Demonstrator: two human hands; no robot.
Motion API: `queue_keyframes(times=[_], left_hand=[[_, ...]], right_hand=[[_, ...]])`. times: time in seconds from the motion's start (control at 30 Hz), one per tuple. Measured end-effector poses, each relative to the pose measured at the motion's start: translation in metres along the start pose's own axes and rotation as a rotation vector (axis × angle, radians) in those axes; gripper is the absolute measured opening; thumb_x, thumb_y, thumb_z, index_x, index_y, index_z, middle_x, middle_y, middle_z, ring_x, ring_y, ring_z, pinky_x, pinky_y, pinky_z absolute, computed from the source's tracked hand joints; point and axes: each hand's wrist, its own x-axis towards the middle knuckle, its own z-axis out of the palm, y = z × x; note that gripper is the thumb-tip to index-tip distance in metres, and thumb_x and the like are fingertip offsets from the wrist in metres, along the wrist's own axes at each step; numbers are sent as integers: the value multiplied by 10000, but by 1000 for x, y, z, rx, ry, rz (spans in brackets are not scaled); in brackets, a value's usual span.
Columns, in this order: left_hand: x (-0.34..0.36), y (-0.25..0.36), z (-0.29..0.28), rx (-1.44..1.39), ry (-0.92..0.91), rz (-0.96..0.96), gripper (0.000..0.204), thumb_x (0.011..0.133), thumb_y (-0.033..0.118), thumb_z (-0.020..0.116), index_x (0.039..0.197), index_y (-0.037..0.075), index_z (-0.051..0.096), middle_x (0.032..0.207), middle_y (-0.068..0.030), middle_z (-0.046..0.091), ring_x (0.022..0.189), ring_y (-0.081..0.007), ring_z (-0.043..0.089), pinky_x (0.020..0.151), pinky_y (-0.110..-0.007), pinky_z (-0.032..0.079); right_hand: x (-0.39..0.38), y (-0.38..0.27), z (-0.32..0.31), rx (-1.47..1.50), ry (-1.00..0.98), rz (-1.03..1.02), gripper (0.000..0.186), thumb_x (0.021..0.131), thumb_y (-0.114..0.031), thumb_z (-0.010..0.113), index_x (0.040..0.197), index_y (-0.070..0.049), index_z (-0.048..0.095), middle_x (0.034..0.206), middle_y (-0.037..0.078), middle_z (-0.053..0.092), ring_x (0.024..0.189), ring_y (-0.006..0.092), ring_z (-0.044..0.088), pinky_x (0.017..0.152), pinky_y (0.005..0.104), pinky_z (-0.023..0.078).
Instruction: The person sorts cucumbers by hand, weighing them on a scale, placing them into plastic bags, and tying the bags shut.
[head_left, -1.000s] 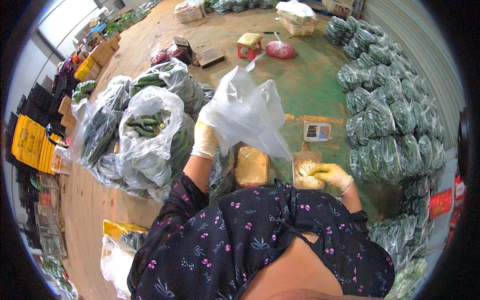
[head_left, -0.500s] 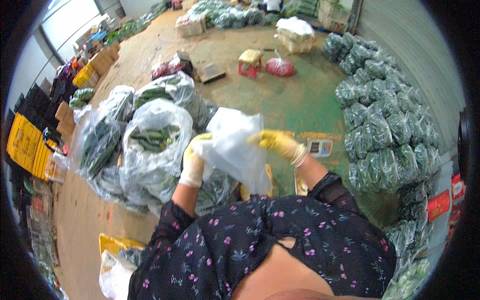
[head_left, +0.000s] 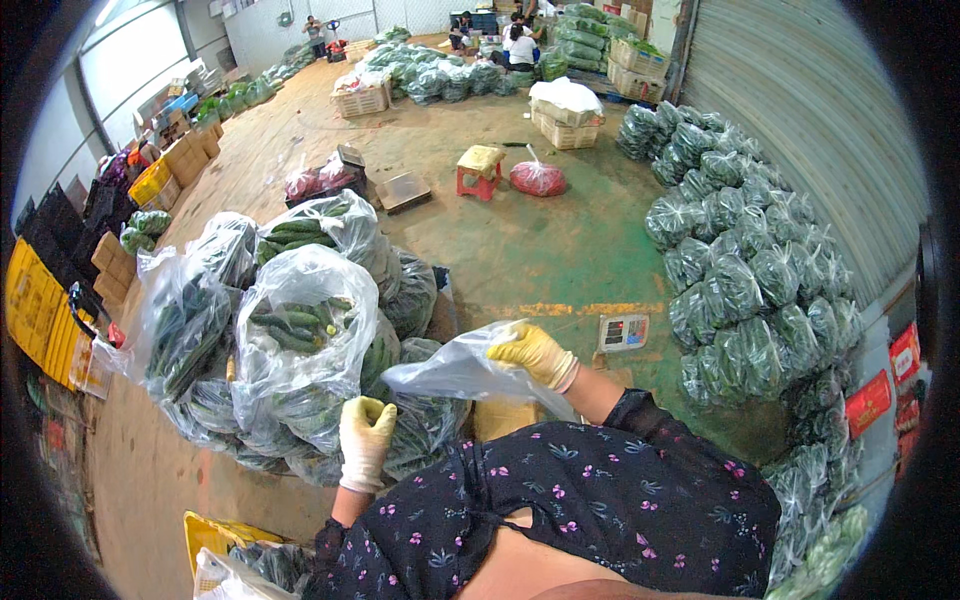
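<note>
My right hand (head_left: 530, 354), in a pale yellow work glove, pinches a clear plastic bag (head_left: 455, 372) by its upper edge. The bag hangs loosely, stretched out toward the left, and looks unfilled. My left hand (head_left: 366, 440), gloved the same way, is apart from the bag with its fingers curled in; nothing shows in them. Just beyond it stands a large open plastic sack (head_left: 262, 375) with dark green cucumbers (head_left: 290, 328) inside. Further sacks of cucumbers crowd around it, among them one (head_left: 195, 325) on its left.
Many filled bags of green vegetables (head_left: 765, 270) are stacked along the right wall. Ahead are a red stool (head_left: 480, 172), a red bag (head_left: 538, 178), a flat scale (head_left: 403, 192) and pale crates (head_left: 566, 128). A digital display (head_left: 624, 333) lies right of my right hand. People (head_left: 520, 48) sit far back.
My left hand has let go of the bag and moved down toward me. The right hand keeps hold of it, lower than before. The head view has tilted up, showing more of the far room.
</note>
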Motion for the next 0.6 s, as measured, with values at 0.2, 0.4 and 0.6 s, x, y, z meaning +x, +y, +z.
queue_keyframes(times=[0.2, 0.4, 0.6], left_hand=[[-9, 51, 35, -832, -616, -418, 311, 905, 244, 645, 1110, 20, 575, 994, -45, 625, 869, -127, 580, 798, -268, 465], [-20, 60, 35, -1063, -510, -564, 423, 866, 159, 659, 1223, -28, 532, 1160, -96, 614, 1035, -192, 589, 916, -323, 446], [-24, 81, 22, -1485, -197, -292, 339, 863, 251, 620, 1104, 14, 592, 1031, -142, 653, 979, -270, 623, 925, -419, 461]], right_hand=[[9, 59, 55, -867, -285, -259, 297, 736, -352, 782, 801, -81, 679, 748, 87, 659, 733, 167, 623, 677, 350, 500], [-9, 21, 73, -563, -413, 12, 348, 641, -194, 860, 937, -85, 712, 878, 46, 710, 827, 135, 643, 768, 321, 510], [18, 20, -40, -832, 80, 13, 390, 716, -421, 799, 804, -69, 654, 744, 90, 660, 676, 182, 587, 652, 352, 492]])
